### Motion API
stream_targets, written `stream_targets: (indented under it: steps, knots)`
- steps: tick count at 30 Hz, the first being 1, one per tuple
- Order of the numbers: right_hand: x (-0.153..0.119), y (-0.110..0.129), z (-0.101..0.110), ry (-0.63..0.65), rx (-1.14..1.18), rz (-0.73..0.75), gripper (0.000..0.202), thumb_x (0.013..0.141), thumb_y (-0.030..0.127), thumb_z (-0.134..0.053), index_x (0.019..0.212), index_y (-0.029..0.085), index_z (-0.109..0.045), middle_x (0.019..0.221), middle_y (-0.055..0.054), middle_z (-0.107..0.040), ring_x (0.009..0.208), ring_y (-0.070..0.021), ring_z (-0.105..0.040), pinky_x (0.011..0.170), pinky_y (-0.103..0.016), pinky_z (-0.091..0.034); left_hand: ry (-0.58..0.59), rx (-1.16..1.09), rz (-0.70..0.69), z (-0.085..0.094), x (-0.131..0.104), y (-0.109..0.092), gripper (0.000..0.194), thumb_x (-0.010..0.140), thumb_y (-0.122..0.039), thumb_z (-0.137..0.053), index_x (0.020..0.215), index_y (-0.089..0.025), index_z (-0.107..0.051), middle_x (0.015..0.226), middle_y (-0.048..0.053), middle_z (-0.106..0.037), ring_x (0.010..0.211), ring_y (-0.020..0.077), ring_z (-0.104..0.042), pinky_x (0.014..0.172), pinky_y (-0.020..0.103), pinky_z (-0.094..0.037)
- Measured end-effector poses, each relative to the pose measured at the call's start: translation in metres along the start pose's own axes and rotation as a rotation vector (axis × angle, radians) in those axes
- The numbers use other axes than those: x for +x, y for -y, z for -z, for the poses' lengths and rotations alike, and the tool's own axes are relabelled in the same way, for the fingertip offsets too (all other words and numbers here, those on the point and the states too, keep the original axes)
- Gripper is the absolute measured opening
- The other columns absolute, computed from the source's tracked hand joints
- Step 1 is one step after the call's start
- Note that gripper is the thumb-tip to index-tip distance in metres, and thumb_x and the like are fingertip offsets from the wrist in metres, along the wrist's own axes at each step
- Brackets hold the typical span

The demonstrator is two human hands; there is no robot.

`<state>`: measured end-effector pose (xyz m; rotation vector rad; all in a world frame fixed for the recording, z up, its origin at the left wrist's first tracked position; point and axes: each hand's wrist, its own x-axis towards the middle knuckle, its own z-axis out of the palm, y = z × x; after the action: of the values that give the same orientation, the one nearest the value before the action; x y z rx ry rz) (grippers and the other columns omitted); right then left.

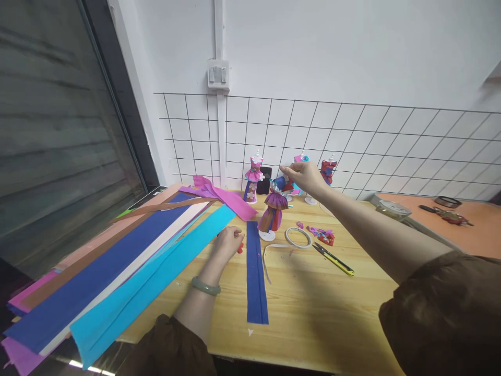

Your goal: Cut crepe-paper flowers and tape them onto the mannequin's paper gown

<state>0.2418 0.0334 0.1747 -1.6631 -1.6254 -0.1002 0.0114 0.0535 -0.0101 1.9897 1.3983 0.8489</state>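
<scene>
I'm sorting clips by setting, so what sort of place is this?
Probably a small craft workshop or studio: long coloured strips are piled on a wooden table, near a roll of tape and miniature dress forms in paper-like outfits, including a pink one.

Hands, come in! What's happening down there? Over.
Left hand low, beside blue strip. Right hand raised by front dress form. Tape roll near its base.
</scene>
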Motion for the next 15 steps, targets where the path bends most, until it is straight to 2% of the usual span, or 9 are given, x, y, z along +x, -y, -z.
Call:
stream_targets:
  steps: [5, 9, 15]
  knots:
    - [-0.007, -0.004, -0.001, 0.042, 0.097, 0.027, 0.049, 0.074, 0.058, -0.045, 0.058, 0.014, -0.059, 0.053, -0.002, -0.054, 0.05, -0.0115, -0.045, 0.051, -0.024, -0.033, -0.028, 0.0, -0.024, -0.001, -0.001, -0.001, 0.019, 0.072, -0.026, -0.057, 0.084, -0.015, -0.065, 0.078, 0.006, -0.066, 0.073, 0.0152, -0.062, 0.066, 0.024, -0.045]
    - [-0.015, -0.004, -0.001, 0.027, 0.123, 0.023, 0.052, 0.074, 0.06, -0.044, 0.059, 0.013, -0.061, 0.05, -0.001, -0.052, 0.048, -0.0109, -0.043, 0.048, -0.024, -0.031, -0.078, -0.005, -0.055, 0.0, 0.0, -0.005, 0.019, 0.072, -0.025, -0.055, 0.085, -0.015, -0.065, 0.082, 0.006, -0.064, 0.075, 0.0156, -0.061, 0.067, 0.025, -0.046]
    - [-0.021, 0.001, 0.003, -0.011, 0.109, 0.049, 0.047, 0.071, 0.057, -0.05, 0.059, 0.014, -0.064, 0.058, -0.005, -0.062, 0.053, -0.0134, -0.052, 0.051, -0.024, -0.035, -0.131, -0.045, -0.127, 0.003, -0.001, -0.012, 0.024, 0.074, -0.027, -0.052, 0.092, -0.015, -0.064, 0.086, 0.005, -0.062, 0.078, 0.0146, -0.06, 0.071, 0.026, -0.047]
